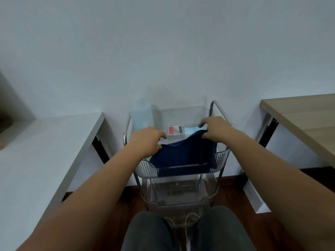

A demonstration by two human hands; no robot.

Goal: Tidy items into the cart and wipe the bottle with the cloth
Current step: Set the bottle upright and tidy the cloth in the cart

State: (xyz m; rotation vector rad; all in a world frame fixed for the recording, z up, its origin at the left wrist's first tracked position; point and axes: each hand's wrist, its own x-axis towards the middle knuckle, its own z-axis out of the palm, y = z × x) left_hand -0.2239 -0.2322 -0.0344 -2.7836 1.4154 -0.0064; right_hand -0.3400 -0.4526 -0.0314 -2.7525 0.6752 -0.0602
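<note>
**Both hands on the cloth over the cart's top tray**

I sit facing the cart (pixel 178 171), knees just below its lower trays. It stands against the wall between a grey table (pixel 45 151) on my left and a wooden table (pixel 304 120) on my right.

My left hand (pixel 146 140) pinches the cloth (pixel 183 154) at its left corner, fingers curled shut around the edge. My right hand (pixel 215 129) grips the right corner in the same way, thumb under, fingers folded over the fabric. Between the two grips the dark blue cloth sags in the middle and drapes down inside the front of the top tray, its lower part showing through the clear ribbed wall.

The bottle (pixel 142 115) stands upright in the back left corner of the top tray, just beyond my left hand; it is clear, pale and blurred. Behind the cloth, on the tray floor, lies a small red and white box (pixel 175 130), and just beside it on the right a light blue item (pixel 191 131) I cannot make out. The middle tray holds dark shapes too dim to tell.
</note>
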